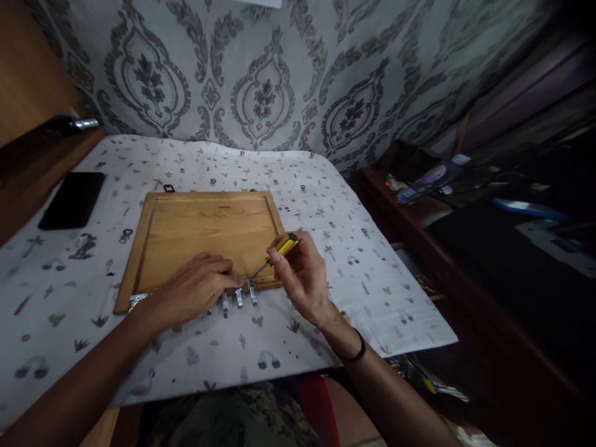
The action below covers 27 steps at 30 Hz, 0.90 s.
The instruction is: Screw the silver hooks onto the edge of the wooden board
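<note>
- Yellow and black mark the screwdriver (285, 245), gripped closely in the right hand (307, 273), thumb along the handle and shaft slanting down leftward.
- Its tip is at the rightmost clip (253, 294) on the board's near edge; whether it sits in a screw head is too small to tell.
- Wooden board (200, 230) lies flat on the printed cloth (372, 310), in front of the person.
- Left hand (200, 285) lies palm down over the near edge, fingertips beside that clip; whether they pinch anything, I cannot tell.
- More clips (239, 298) show along that edge, near the left fingers.
- Step in hand, by my judgement: working a fastener at the rightmost clip.
- Next move seems to call for a steady clip, a well-seated tip and an even wrist turn, fingertips clear of any slip.
</note>
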### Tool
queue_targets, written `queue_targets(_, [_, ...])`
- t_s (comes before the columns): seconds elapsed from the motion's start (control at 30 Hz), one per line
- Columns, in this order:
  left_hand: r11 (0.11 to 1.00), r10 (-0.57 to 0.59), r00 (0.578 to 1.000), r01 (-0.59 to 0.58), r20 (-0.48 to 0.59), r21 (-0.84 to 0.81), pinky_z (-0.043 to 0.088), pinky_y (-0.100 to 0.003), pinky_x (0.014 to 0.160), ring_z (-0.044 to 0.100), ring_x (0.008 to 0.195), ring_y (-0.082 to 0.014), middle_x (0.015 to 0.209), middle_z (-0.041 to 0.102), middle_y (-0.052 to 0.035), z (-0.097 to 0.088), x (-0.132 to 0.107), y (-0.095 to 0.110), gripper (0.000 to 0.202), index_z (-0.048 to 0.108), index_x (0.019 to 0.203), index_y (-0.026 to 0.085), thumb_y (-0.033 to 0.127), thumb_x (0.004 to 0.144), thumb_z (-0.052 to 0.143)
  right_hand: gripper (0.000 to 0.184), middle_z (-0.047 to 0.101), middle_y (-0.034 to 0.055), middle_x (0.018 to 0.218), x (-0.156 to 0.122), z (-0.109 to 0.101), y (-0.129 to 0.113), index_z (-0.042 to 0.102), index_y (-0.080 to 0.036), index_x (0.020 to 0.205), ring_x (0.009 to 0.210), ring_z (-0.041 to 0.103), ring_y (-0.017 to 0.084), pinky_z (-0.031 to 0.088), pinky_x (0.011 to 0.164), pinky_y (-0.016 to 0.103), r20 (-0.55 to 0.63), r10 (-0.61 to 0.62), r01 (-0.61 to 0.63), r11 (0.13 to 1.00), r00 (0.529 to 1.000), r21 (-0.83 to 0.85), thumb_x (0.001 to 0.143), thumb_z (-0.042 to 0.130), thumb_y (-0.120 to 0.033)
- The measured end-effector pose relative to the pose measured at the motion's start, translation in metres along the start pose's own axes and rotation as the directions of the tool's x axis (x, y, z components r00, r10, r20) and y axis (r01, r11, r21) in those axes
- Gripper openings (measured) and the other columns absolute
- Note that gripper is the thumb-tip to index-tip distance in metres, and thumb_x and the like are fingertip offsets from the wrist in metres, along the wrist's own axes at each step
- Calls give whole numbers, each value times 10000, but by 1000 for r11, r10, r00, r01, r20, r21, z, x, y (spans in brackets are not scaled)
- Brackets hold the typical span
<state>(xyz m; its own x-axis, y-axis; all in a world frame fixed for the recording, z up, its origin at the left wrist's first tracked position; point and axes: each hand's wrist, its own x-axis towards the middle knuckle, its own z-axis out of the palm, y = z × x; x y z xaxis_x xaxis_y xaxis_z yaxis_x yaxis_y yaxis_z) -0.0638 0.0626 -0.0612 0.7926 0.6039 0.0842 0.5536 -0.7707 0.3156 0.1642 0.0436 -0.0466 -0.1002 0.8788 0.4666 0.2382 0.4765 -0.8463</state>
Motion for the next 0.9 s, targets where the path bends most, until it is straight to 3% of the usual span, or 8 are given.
queue_targets(0.17, [1000, 4, 1000, -4, -3, 1, 448, -347, 798, 627, 854, -206, 849, 648, -39, -1, 0, 0, 349, 801, 1068, 272, 117, 1022, 492, 90, 587, -12, 859, -3, 0, -2, 541, -234, 1060, 665, 559, 111, 473, 592, 242, 0, -15, 15, 999, 1000, -36, 1002, 595, -277])
queue_targets(0.47, [1000, -17, 1000, 17, 3, -21, 452, -375, 838, 643, 890, -219, 892, 670, -35, 2, -1, -1, 345, 788, 1132, 290, 113, 1007, 521, 105, 568, -39, 741, 3, -1, -6, 550, -226, 958, 644, 558, 115, 459, 598, 245, 75, -66, 78, 983, 995, -166, 966, 644, -272])
queue_targets(0.9, [1000, -10, 1000, 10, -2, -16, 461, -361, 845, 632, 890, -206, 885, 663, -30, 2, -2, 0, 363, 781, 1124, 274, 82, 991, 503, 198, 576, -43, 715, 5, -1, -5, 567, -229, 908, 615, 553, 118, 472, 581, 250, 15, -37, 39, 985, 999, -169, 932, 728, -341])
